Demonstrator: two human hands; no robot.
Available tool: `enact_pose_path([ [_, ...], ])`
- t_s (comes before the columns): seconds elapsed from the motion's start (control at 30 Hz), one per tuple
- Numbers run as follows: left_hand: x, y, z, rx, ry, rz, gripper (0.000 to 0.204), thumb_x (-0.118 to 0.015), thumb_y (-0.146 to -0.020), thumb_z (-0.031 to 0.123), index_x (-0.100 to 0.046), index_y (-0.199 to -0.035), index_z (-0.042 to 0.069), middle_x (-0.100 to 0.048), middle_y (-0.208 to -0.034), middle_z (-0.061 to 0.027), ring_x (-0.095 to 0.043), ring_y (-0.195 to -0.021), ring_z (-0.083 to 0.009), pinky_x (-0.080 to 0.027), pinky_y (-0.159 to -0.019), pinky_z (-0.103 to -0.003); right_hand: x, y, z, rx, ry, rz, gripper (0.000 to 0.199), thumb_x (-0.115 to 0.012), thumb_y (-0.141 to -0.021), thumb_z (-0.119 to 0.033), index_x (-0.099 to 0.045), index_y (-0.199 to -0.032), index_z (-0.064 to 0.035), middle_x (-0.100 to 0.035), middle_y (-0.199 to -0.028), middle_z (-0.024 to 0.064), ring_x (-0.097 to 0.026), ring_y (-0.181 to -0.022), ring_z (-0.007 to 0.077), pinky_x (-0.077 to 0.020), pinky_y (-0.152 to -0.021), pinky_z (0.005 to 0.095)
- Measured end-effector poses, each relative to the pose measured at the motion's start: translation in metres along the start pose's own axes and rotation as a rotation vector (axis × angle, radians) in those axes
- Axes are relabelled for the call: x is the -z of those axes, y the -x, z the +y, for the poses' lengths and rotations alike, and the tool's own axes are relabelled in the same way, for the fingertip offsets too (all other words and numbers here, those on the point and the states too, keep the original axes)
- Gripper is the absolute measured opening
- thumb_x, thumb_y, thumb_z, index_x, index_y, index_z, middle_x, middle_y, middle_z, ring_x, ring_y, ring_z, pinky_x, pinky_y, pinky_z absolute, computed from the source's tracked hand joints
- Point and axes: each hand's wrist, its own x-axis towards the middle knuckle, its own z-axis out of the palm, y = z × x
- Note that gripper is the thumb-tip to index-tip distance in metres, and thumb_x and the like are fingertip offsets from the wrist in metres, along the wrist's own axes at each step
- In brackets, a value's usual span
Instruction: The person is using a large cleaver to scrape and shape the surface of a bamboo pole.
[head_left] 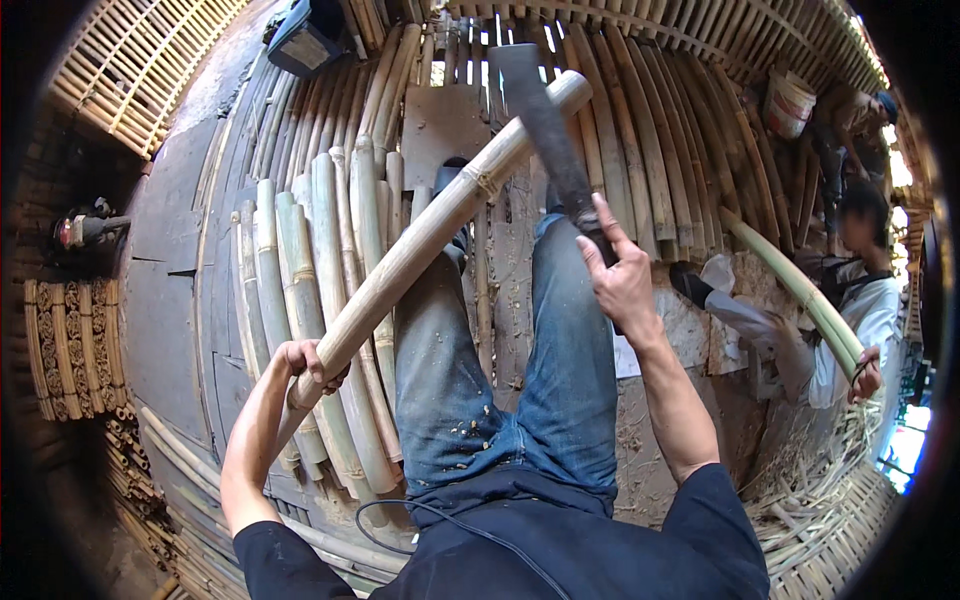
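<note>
A pale bamboo pole (420, 232) slants up from lower left to upper right across my legs. My left hand (308, 366) is wrapped round its lower end. In my right hand (622, 277) is the handle of a machete (548, 125), its thumb and forefinger stretched along the grip. The broad dark blade points up and away from me. It crosses in front of the pole near the far end; whether the two touch I cannot tell. A raised knot (485, 183) rings the pole below the blade.
Cut bamboo poles (325, 260) lie to my left, and longer ones (650, 140) at the far right. A co-worker (865, 305) sits at right holding a green bamboo pole (800, 285). Split strips (810, 500) heap at lower right. A white bucket (788, 103) and a blue container (305, 38) stand farther off.
</note>
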Motion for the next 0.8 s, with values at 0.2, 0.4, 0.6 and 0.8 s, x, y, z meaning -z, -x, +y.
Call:
enact_pose_path([
  [0.2, -0.007, 0.000, -0.016, -0.014, -0.001, 0.025, 0.055, -0.092, -0.060, 0.011, -0.070, -0.108, -0.004, -0.071, -0.093, -0.0160, -0.068, -0.082, -0.0303, -0.056, -0.074, -0.045, -0.010, 0.052, -0.020, 0.067, -0.093, -0.299, 0.066, -0.073, -0.103, -0.019, -0.050, -0.165, -0.0177, -0.075, -0.134, 0.0237, -0.074, -0.124, 0.0340, -0.0578, -0.107, 0.0397],
  [0.4, -0.023, -0.010, -0.011, -0.064, -0.027, 0.122, 0.056, -0.092, -0.061, 0.012, -0.070, -0.109, -0.004, -0.071, -0.093, -0.0160, -0.068, -0.082, -0.0303, -0.056, -0.074, -0.045, -0.016, 0.122, -0.043, -0.120, -0.256, -0.690, 0.064, -0.074, -0.106, -0.021, -0.050, -0.165, -0.0143, -0.080, -0.124, 0.0224, -0.077, -0.115, 0.0234, -0.0571, -0.105, 0.0364],
  [0.6, -0.060, 0.014, 0.015, -0.432, -0.396, 0.973, 0.044, -0.091, -0.062, 0.011, -0.074, -0.101, 0.000, -0.076, -0.087, -0.0091, -0.073, -0.077, -0.0207, -0.062, -0.072, -0.036, 0.025, 0.141, -0.028, -0.200, -0.337, -0.375, 0.066, -0.077, -0.103, -0.013, -0.052, -0.164, -0.0143, -0.077, -0.135, 0.0176, -0.069, -0.120, 0.0152, -0.0534, -0.107, 0.0312],
  [0.8, -0.063, 0.158, 0.035, -1.040, -0.998, 2.040, 0.019, -0.085, -0.077, 0.018, -0.076, -0.081, 0.002, -0.072, -0.073, -0.0033, -0.067, -0.064, -0.0149, -0.053, -0.061, -0.036, 0.054, 0.141, -0.035, -0.401, -0.447, -0.146, 0.066, -0.075, -0.105, -0.008, -0.049, -0.165, -0.0083, -0.075, -0.112, 0.0033, -0.064, -0.089, 0.0058, -0.0548, -0.081, 0.0237],
])
